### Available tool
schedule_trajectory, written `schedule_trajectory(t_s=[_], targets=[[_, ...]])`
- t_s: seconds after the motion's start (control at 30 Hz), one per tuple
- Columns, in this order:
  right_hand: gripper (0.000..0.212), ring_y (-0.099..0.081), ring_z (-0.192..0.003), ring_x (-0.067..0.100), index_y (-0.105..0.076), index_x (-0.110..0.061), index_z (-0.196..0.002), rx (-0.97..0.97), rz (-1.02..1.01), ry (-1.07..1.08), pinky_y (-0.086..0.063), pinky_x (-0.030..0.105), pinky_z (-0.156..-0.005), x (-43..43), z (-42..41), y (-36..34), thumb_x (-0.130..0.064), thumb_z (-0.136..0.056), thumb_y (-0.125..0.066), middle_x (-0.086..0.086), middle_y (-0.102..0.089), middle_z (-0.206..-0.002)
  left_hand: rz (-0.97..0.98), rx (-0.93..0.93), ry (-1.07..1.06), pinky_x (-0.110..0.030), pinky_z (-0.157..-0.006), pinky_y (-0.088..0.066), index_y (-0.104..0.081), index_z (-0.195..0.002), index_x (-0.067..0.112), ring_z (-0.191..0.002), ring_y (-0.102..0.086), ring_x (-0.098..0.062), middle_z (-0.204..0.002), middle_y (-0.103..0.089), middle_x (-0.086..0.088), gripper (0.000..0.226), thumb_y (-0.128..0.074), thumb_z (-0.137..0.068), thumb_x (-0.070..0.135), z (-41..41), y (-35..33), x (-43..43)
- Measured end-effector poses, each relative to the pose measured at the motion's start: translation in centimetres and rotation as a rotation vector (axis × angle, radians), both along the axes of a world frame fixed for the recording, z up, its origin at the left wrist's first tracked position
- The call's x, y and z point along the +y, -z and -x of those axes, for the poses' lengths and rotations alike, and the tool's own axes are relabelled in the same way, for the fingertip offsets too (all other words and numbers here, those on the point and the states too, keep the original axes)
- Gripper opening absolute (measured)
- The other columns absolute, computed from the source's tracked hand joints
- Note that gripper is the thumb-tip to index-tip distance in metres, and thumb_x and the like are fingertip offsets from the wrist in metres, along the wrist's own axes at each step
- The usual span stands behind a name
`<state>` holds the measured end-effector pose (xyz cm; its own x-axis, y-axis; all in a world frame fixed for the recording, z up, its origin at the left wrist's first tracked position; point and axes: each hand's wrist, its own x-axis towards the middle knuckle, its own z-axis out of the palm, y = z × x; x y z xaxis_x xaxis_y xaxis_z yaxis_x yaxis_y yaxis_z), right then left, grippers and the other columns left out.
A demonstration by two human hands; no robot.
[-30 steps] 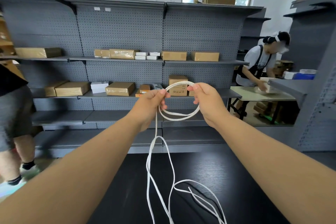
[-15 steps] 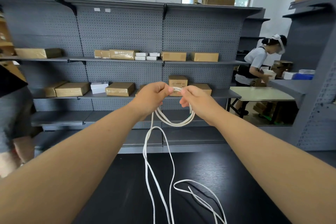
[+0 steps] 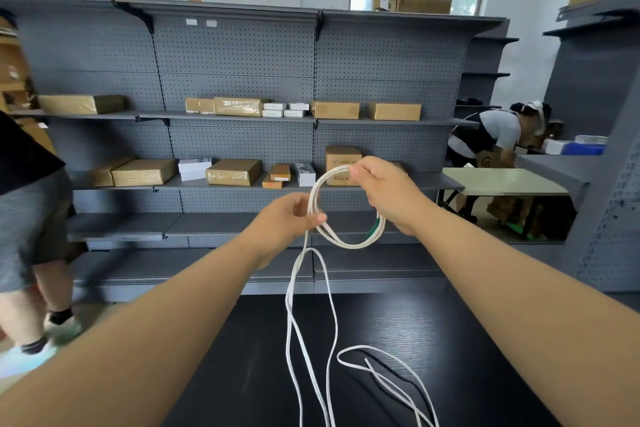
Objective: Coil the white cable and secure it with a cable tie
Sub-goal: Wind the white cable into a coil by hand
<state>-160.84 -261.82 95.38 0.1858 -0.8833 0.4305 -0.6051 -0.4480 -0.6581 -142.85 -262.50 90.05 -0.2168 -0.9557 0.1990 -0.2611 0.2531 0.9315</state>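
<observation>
A white cable [image 3: 346, 245] forms a small coil of two or three loops held up in front of me. My left hand [image 3: 287, 222] pinches the coil's left side. My right hand [image 3: 384, 191] grips the coil's top right, thumb and fingers closed on the strands. A green piece [image 3: 374, 230] shows on the coil just below my right hand; I cannot tell what it is. The loose remainder of the cable hangs down from my left hand and lies in loops on the black table [image 3: 433, 340]. No cable tie can be made out with certainty.
Grey pegboard shelving [image 3: 235, 55] with cardboard boxes stands behind the table. A person in grey shorts [image 3: 31, 218] stands at the far left. Another person [image 3: 491, 135] bends over a pale table [image 3: 502, 180] at the right. A grey shelf unit [image 3: 602, 149] rises at the right edge.
From nearly touching, my hands have moved apart. My right hand has risen, opening another loop on the coil. More loose cable has been drawn up. The person at the right has bent lower.
</observation>
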Motion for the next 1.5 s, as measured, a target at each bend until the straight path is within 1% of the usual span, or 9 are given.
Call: schedule_trajectory(t_s=[0.17, 0.3, 0.53, 0.7, 0.8, 0.97, 1.13, 1.37, 1.5], targets=[[0.025, -0.039, -0.062, 0.006, -0.055, -0.015, -0.093, -0.010, -0.001, 0.015, -0.032, 0.026, -0.061, 0.0, 0.3, -0.5, -0.030, -0.099, -0.037, -0.009, -0.044, -0.068, 0.003, -0.317, -0.098, -0.020, -0.075, -0.047, -0.065, -0.080, 0.017, -0.073, -0.060, -0.010, -0.077, -0.065, 0.002, 0.007, -0.065, -0.086, 0.019, -1.0, -0.5, 0.6], [0.027, -0.037, -0.059, 0.007, -0.056, -0.012, -0.092, 0.004, 0.007, 0.023, -0.028, 0.025, -0.055, 0.1, 0.0, -0.4, -0.029, -0.100, -0.036, -0.008, -0.041, -0.064, 0.352, -0.337, -0.466, -0.028, -0.061, -0.042, -0.063, -0.095, 0.011, -0.070, -0.056, -0.018, -0.081, -0.063, -0.004, 0.015, -0.050, -0.095, 0.018, -2.2, -2.8, 0.4], [0.028, -0.038, -0.061, 0.010, -0.057, -0.011, -0.095, 0.013, -0.016, 0.046, -0.029, 0.027, -0.055, 0.2, -1.2, 0.1, -0.029, -0.100, -0.037, -0.005, -0.043, -0.067, 0.582, -0.886, -0.489, -0.038, -0.065, -0.044, -0.058, -0.098, 0.005, -0.075, -0.055, -0.031, -0.087, -0.064, -0.015, 0.017, -0.044, -0.097, 0.014, -4.9, -6.1, 0.5], [0.029, -0.039, -0.063, 0.012, -0.056, -0.010, -0.092, 0.040, -0.008, 0.037, -0.031, 0.027, -0.056, 0.6, -2.0, 0.2, -0.029, -0.100, -0.036, -0.003, -0.044, -0.068, 0.342, -0.498, -0.248, -0.037, -0.071, -0.054, -0.062, -0.086, 0.009, -0.075, -0.066, -0.026, -0.079, -0.069, -0.006, 0.017, -0.053, -0.094, 0.022, -6.7, -7.0, 1.3], [0.033, -0.040, -0.066, 0.013, -0.057, -0.004, -0.097, 0.084, 0.004, 0.018, -0.031, 0.029, -0.058, 0.9, -2.9, 0.1, -0.029, -0.100, -0.036, -0.001, -0.046, -0.073, 0.522, -0.613, -0.470, -0.025, -0.053, -0.039, -0.060, -0.091, 0.010, -0.060, -0.054, -0.013, -0.074, -0.064, -0.002, 0.017, -0.048, -0.097, 0.021, -7.1, -7.2, 1.3], [0.034, -0.037, -0.060, 0.011, -0.057, -0.002, -0.097, 0.053, -0.003, 0.011, -0.030, 0.028, -0.057, 0.8, -3.4, 0.1, -0.029, -0.100, -0.036, -0.004, -0.042, -0.068, 0.700, -0.826, -0.530, -0.036, -0.065, -0.041, -0.057, -0.094, 0.002, -0.076, -0.053, -0.031, -0.084, -0.059, -0.013, 0.018, -0.044, -0.096, 0.013, -7.6, -6.3, 1.3], [0.032, -0.036, -0.061, 0.010, -0.057, -0.002, -0.096, 0.036, -0.036, -0.028, -0.031, 0.028, -0.060, 1.0, -3.6, 0.5, -0.028, -0.099, -0.037, -0.004, -0.042, -0.068, 0.442, -0.734, -0.388, -0.031, -0.067, -0.042, -0.058, -0.090, 0.012, -0.077, -0.057, -0.023, -0.081, -0.064, -0.006, 0.014, -0.050, -0.095, 0.022, -8.6, -4.5, 0.5], [0.027, -0.036, -0.059, 0.009, -0.052, -0.017, -0.080, 0.009, -0.052, -0.047, -0.030, 0.026, -0.059, 0.9, -3.0, 0.4, -0.029, -0.099, -0.037, -0.007, -0.041, -0.063, -0.013, -0.100, -0.029, -0.038, -0.086, -0.048, -0.053, -0.079, 0.012, -0.067, -0.064, -0.015, -0.071, -0.057, -0.004, 0.015, -0.053, -0.093, 0.016, -8.2, -1.3, 1.0], [0.027, -0.037, -0.059, 0.005, -0.052, -0.020, -0.077, -0.014, -0.039, -0.045, -0.032, 0.024, -0.062, 0.7, -2.7, 0.2, -0.028, -0.099, -0.038, -0.011, -0.042, -0.062, -0.078, 0.032, 0.011, -0.026, -0.070, -0.049, -0.061, -0.101, 0.015, -0.065, -0.054, -0.016, -0.078, -0.051, -0.002, 0.034, -0.038, -0.097, 0.040, -6.0, -0.7, 1.6]])
